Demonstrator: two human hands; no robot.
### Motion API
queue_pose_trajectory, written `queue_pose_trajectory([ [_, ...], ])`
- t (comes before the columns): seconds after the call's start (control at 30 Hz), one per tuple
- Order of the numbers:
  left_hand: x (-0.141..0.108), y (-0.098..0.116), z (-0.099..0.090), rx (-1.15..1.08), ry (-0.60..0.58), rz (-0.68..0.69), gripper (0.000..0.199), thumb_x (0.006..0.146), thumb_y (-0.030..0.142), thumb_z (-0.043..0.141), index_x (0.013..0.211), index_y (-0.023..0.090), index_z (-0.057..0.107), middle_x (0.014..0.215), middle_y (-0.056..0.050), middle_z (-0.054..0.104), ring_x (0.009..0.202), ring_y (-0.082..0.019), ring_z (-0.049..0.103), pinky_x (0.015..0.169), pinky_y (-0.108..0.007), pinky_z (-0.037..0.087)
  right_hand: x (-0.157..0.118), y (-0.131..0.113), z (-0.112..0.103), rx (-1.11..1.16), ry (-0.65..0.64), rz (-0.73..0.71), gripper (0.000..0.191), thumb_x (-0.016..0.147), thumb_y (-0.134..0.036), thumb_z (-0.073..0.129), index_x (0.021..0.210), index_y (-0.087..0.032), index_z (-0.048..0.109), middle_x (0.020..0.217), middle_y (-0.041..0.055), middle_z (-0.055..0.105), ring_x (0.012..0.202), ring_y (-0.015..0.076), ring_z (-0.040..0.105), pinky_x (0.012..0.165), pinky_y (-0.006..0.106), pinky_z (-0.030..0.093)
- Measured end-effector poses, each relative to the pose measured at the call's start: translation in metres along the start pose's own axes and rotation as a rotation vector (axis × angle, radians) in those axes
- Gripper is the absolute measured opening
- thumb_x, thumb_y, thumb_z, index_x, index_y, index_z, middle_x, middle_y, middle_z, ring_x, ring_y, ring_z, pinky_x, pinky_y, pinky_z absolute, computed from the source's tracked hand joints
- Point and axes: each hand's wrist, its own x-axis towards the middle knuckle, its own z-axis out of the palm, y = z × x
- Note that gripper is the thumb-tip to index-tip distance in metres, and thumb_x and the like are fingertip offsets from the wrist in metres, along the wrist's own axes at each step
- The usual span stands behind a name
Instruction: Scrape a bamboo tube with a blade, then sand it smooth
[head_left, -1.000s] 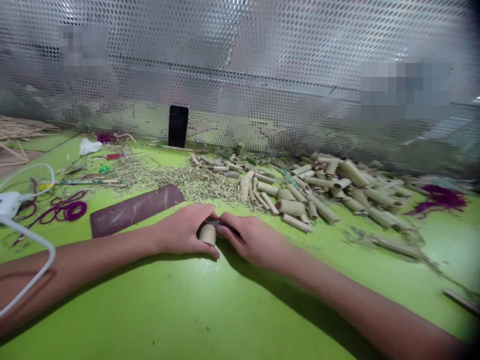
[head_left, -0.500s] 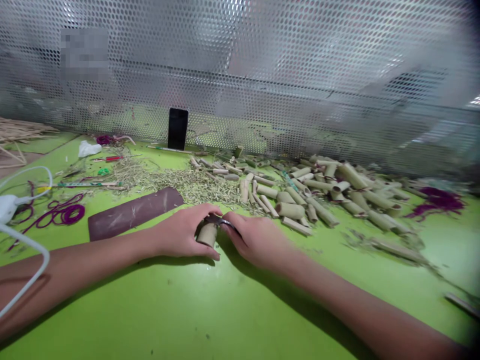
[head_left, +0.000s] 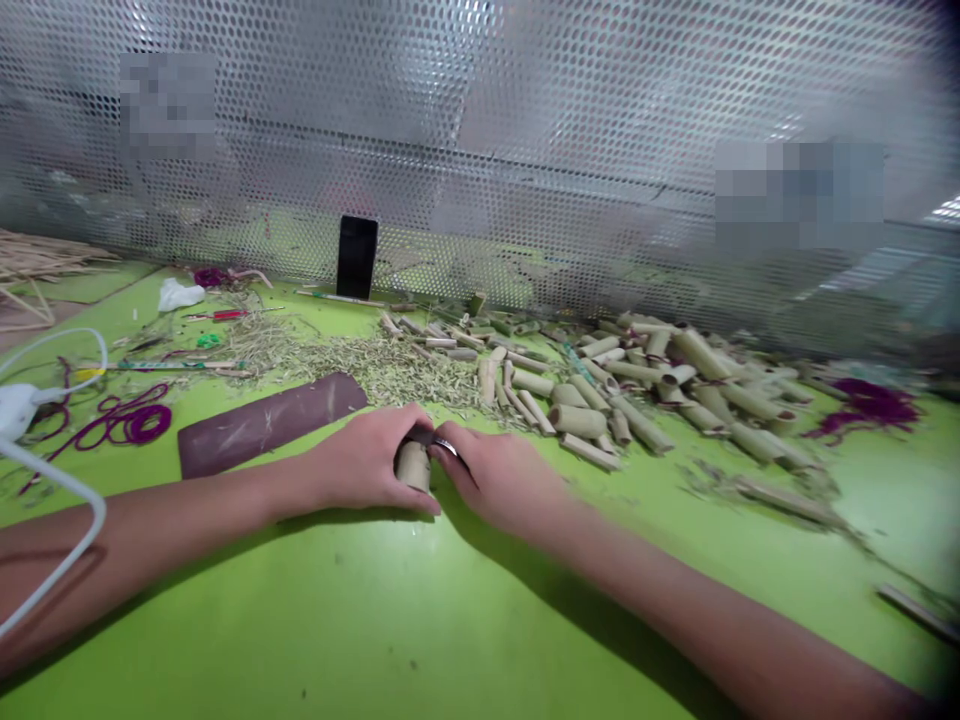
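My left hand [head_left: 375, 460] is wrapped round a short bamboo tube [head_left: 414, 468], which stands upright on the green table. Thumb and fingers grip it from the left. In my right hand [head_left: 495, 475] is a small knife [head_left: 450, 447] with a shiny metal edge; its handle is mostly hidden in the closed fingers. The dark blade lies across the top rim of the tube, close to the fingers of my left hand. Behind my left wrist lies a strip of brown sandpaper [head_left: 274, 422].
Bamboo pieces [head_left: 697, 385] are heaped at the right, with shavings [head_left: 405, 372] behind my hands. A phone [head_left: 356, 258] stands against the perforated metal screen [head_left: 450, 130]. Purple cord [head_left: 139, 422], a red-handled tool [head_left: 229, 315] and a white cable [head_left: 67, 480] are at the left.
The knife and the bamboo tube have shifted slightly, and the blade's angle on the rim differs a little. Both hands keep their hold.
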Motion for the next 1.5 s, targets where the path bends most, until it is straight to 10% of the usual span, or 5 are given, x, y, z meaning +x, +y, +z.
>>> queue_pose_trajectory([
  [0.97, -0.001, -0.008, -0.002, 0.081, -0.023, 0.136, 0.05, 0.081, 0.057, 0.087, 0.111, 0.022, 0.067, 0.113, -0.008, 0.073, 0.108, -0.03, 0.067, 0.098, -0.043, 0.052, -0.006, 0.01, 0.002, 0.173, -0.066, -0.092, 0.028, 0.11, -0.031, 0.041, 0.109, -0.019, 0.067, 0.09, 0.0087, 0.076, 0.071, 0.0202, 0.064, 0.062, 0.03, 0.037],
  [1.23, -0.001, -0.002, -0.003, -0.001, -0.013, 0.012, 0.09, 0.071, 0.054, 0.094, 0.145, 0.023, 0.051, 0.128, -0.012, 0.071, 0.112, -0.035, 0.07, 0.099, -0.048, 0.054, -0.006, 0.015, 0.002, 0.104, 0.038, -0.024, 0.031, 0.112, -0.03, 0.034, 0.106, -0.019, 0.062, 0.071, 0.0063, 0.066, 0.056, 0.0191, 0.055, 0.055, 0.031, 0.031],
  [1.5, 0.003, -0.004, -0.001, -0.007, -0.019, 0.064, 0.081, 0.07, 0.057, 0.094, 0.133, 0.022, 0.058, 0.131, -0.012, 0.071, 0.117, -0.037, 0.069, 0.103, -0.05, 0.053, 0.001, 0.005, 0.001, 0.003, 0.027, -0.03, 0.034, 0.112, -0.03, 0.034, 0.116, -0.017, 0.065, 0.072, 0.0079, 0.068, 0.055, 0.0201, 0.054, 0.053, 0.033, 0.027],
])
